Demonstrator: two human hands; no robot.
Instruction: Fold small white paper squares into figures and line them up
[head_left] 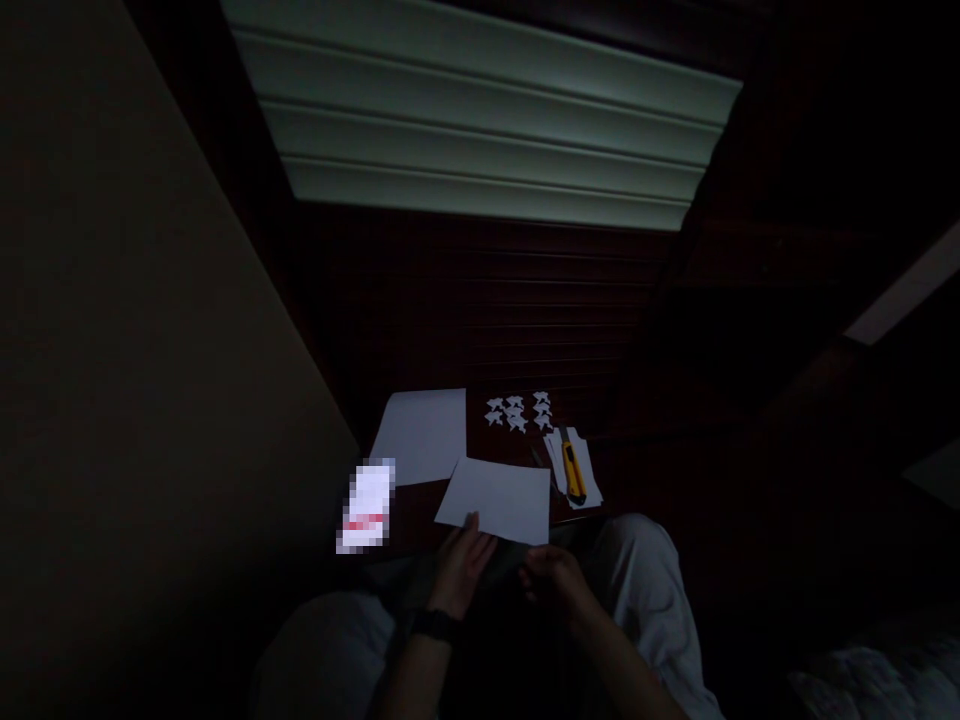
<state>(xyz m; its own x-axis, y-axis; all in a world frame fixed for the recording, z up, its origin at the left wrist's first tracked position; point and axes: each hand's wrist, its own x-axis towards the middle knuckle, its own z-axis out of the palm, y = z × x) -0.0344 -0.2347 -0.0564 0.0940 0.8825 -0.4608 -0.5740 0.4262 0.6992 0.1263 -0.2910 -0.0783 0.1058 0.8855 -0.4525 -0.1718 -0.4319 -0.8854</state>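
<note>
A white sheet of paper (pixel 501 498) is held between my two hands, over the near edge of a small dark table (pixel 420 515). My left hand (pixel 461 565) grips its near edge toward the left, one fingertip lying on the top face. At the near right corner, my right hand (pixel 553 575) has its fingers closed at the paper's edge. Behind it lies a larger white sheet (pixel 427 435). To the right, a yellow utility knife (pixel 572 472) rests on several small white paper pieces (pixel 590 470). Dim light hides the undersides of both hands.
Several small white paper cutouts (pixel 516 414) lie in groups at the back of the table. A thin dark tool (pixel 537 458) sits left of the knife. A blurred white item with red (pixel 367 505) is at the left. A slatted panel (pixel 487 120) rises behind.
</note>
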